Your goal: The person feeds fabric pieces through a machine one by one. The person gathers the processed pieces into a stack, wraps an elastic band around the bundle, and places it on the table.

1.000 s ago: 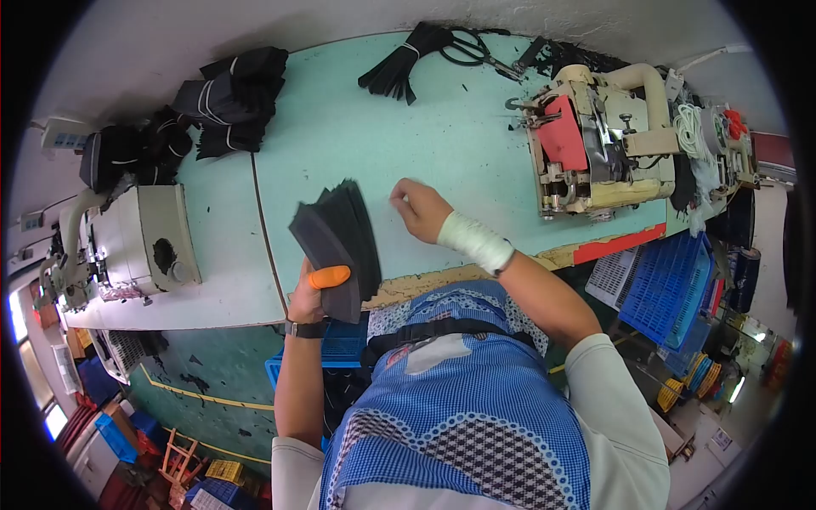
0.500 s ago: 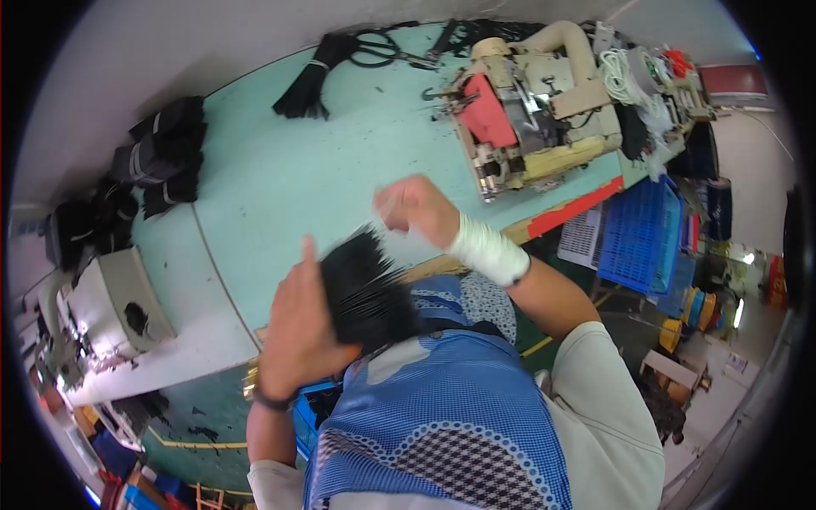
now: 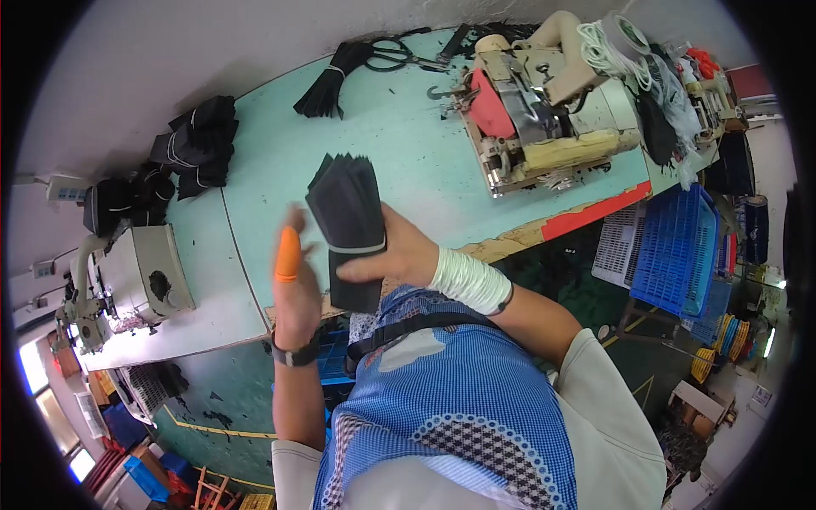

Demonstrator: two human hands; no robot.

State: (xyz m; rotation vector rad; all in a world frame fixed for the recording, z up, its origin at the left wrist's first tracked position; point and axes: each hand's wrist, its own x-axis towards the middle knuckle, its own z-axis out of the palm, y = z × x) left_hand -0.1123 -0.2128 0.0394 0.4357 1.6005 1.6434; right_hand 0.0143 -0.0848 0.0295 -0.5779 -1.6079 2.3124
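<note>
A stack of black fabric pieces is fanned at its top, with a pale band around its middle. My right hand is closed on the stack from the right, thumb across the front just below the band. White wrapping covers my right wrist. Just left of the stack, my left hand is raised and slightly blurred, with an orange cover on one finger. Its fingers are apart and hold nothing.
Tied black bundles lie at the table's back left, another bundle beside black scissors at the back. Sewing machines stand right and left. Blue crates are at the right.
The stack has passed from my left hand to my right and stands more upright. A pale band now circles it. My left hand has let go and moved left.
</note>
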